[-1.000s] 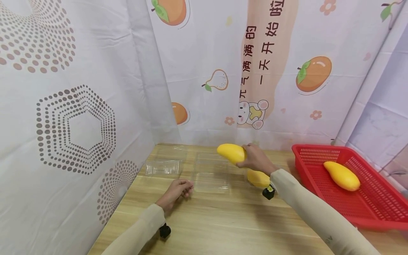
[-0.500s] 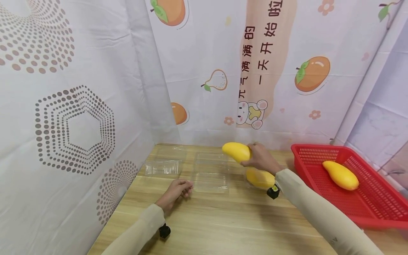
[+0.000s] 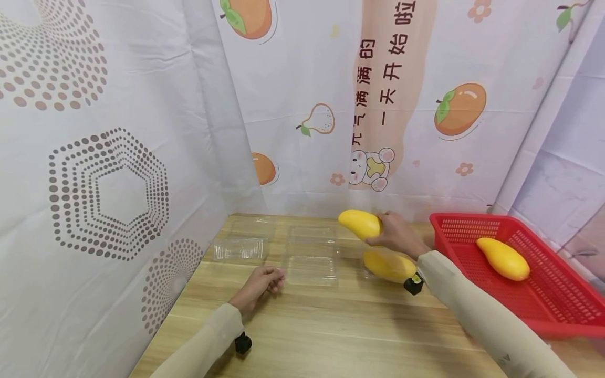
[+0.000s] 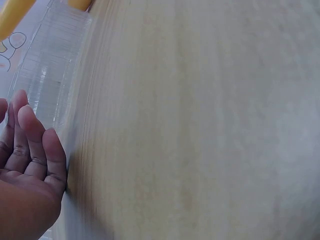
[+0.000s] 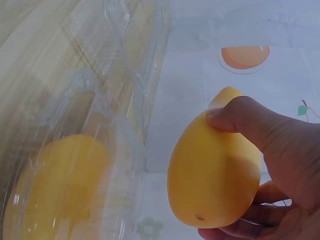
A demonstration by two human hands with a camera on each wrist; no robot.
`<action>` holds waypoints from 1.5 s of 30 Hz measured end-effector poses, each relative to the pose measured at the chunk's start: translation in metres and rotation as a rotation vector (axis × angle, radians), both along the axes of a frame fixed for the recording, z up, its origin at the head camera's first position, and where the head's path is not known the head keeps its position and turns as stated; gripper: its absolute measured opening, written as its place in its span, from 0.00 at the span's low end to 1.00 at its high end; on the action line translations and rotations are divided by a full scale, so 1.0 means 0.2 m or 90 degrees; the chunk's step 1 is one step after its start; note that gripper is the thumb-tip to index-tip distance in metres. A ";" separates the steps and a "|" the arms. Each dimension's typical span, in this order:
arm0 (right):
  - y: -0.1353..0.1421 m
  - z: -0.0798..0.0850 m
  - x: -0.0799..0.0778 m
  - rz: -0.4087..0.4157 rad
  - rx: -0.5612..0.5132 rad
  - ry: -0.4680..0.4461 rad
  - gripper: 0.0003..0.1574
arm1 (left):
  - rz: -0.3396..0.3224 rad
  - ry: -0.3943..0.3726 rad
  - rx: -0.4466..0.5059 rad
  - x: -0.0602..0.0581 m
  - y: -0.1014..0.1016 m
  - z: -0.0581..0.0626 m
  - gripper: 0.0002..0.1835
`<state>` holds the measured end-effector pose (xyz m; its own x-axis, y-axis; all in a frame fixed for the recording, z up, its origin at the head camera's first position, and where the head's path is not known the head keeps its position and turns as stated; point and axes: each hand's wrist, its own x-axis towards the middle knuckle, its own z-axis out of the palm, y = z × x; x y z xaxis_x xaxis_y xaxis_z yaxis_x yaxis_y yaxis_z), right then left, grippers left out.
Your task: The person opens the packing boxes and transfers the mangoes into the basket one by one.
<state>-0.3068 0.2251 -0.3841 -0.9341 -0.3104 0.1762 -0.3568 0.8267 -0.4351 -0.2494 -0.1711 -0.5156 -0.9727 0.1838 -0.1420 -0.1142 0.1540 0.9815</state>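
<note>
From the head we see the right hand (image 3: pixel 399 233) gripping a yellow mango (image 3: pixel 360 224) left of the red basket (image 3: pixel 489 307), from the left wrist the left hand (image 4: pixel 31 172) loosely curled, from the right wrist thumb (image 5: pixel 250 117) and fingers (image 5: pixel 262 214) round that mango.

Containers (image 3: pixel 309 269) on table (image 3: pixel 331 325), left of basket (image 3: pixel 553 278), mango (image 3: pixel 503 258) in basket, second mango (image 3: pixel 389 265) apparently in rightmost container (image 5: pixel 125 150)
</note>
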 end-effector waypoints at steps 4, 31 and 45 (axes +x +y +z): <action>0.02 0.00 0.00 -0.004 0.000 0.008 0.41 | -0.002 0.002 0.004 0.00 0.00 0.00 0.16; 0.23 -0.01 0.03 -0.052 -0.008 0.008 0.33 | -0.002 -0.001 -0.018 0.02 -0.01 0.01 0.17; 0.35 -0.01 0.05 -0.075 0.003 0.044 0.34 | 0.005 -0.008 -0.017 0.01 0.00 0.01 0.15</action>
<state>-0.2962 0.2945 -0.3867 -0.9498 -0.2008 0.2401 -0.2864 0.8668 -0.4082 -0.2480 -0.1705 -0.5138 -0.9722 0.1714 -0.1593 -0.1283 0.1788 0.9755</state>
